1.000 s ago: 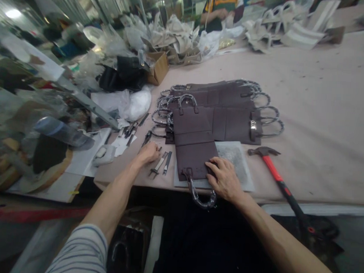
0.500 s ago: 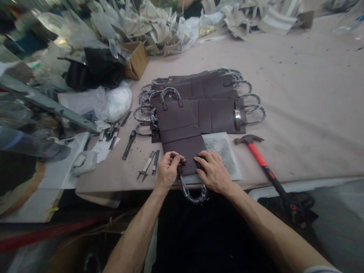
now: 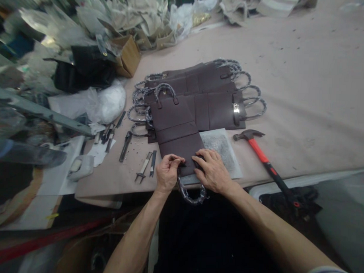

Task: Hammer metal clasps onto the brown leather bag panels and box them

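Observation:
A dark brown leather bag panel (image 3: 176,130) lies lengthwise toward me, its near end at the table edge. A loop handle (image 3: 192,199) wrapped in clear film hangs at that near end, over the edge. Thumb and fingertips of my left hand (image 3: 168,172) pinch the handle's left end against the panel. My right hand (image 3: 213,169) lies over the panel's near right corner, its bent fingers and thumb around the handle's right end, which they mostly hide. Under the panel's near end is a pale, worn slab (image 3: 221,148). A second wrapped handle (image 3: 165,88) is attached at the far end.
More brown panels (image 3: 215,110) with wrapped handles are stacked beyond. To the right a red-and-black hammer (image 3: 260,153) overhangs the table edge. Punch tools (image 3: 144,167) lie at left, near a black bag (image 3: 88,69), a cardboard box (image 3: 129,57) and plastic wrapping.
The view has shifted slightly, so the far items sit higher in the picture. Both hands keep nearly the same hold on the handle and panel.

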Demonstrator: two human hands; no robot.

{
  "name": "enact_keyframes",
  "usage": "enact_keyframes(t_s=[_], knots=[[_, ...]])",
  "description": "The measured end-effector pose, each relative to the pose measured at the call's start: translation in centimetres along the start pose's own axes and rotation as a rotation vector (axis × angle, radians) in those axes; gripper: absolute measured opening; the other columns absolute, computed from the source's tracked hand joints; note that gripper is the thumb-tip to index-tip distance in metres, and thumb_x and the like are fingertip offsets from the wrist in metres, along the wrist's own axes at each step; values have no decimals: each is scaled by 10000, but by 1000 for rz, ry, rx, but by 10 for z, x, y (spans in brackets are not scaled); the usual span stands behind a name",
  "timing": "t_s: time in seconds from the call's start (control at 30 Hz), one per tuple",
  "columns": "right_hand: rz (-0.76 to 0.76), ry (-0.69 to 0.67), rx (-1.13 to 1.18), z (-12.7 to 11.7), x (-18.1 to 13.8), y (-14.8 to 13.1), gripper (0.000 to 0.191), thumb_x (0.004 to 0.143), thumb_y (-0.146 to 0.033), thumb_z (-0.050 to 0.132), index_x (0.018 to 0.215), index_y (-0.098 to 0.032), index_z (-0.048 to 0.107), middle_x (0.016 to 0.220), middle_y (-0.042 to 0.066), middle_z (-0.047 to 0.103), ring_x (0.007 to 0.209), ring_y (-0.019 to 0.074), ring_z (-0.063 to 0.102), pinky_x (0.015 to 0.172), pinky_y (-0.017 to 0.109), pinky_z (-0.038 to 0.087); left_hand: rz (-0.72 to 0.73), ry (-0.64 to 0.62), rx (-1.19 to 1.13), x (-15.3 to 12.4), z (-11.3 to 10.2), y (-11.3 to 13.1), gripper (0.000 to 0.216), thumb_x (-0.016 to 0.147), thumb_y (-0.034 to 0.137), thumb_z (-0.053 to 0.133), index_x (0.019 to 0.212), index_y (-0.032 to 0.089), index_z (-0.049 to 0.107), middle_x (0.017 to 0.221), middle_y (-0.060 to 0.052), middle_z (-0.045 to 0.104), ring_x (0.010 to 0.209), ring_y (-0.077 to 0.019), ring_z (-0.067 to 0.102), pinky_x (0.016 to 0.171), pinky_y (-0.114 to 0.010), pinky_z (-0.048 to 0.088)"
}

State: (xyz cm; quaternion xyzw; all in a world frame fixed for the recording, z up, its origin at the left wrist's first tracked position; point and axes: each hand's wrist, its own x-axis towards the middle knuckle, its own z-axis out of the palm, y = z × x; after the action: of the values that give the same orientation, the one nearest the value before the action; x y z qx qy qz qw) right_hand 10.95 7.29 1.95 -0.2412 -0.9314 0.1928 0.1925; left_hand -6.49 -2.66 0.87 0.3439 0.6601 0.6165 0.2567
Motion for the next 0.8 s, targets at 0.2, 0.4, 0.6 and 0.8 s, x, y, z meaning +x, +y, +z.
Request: enact_keyframes(t_s=[0.2, 0.4, 0.6, 0.8], knots=[[-1, -7, -8, -1, 0, 0, 408, 925, -279, 622, 1314, -157, 626, 1341, 151, 564, 1279, 330, 463, 1174, 540, 313, 142, -4, 187, -4, 1, -1, 149, 955, 332, 630, 916, 191, 658, 850, -34, 776, 797, -156, 760, 783, -277, 629], [2, 12, 26, 1, -1, 0, 395, 916, -277, 634, 1294, -162, 633, 1331, 146, 576, 1278, 333, 476, 1174, 541, 316, 409, 0, 420, -8, 5, -2, 135, 971, 265, 560, 926, 193, 665, 838, -41, 769, 771, -154, 745, 755, -256, 608], [73, 192, 199, -14, -3, 22, 307, 941, -305, 564, 1207, -176, 648, 1255, 152, 617, 1173, 308, 569, 1029, 499, 478, 357, -82, 439, -2, 6, 2, 138, 950, 245, 543, 892, 221, 665, 823, -37, 756, 768, -174, 738, 768, -276, 593], [529, 199, -222, -69, -45, 95, 336, 886, -308, 554, 1162, -134, 635, 1190, 218, 609, 1157, 381, 553, 1015, 541, 443, 366, -114, 413, -4, 6, -4, 147, 951, 276, 552, 914, 226, 684, 855, -55, 776, 774, -185, 747, 767, -286, 595]])
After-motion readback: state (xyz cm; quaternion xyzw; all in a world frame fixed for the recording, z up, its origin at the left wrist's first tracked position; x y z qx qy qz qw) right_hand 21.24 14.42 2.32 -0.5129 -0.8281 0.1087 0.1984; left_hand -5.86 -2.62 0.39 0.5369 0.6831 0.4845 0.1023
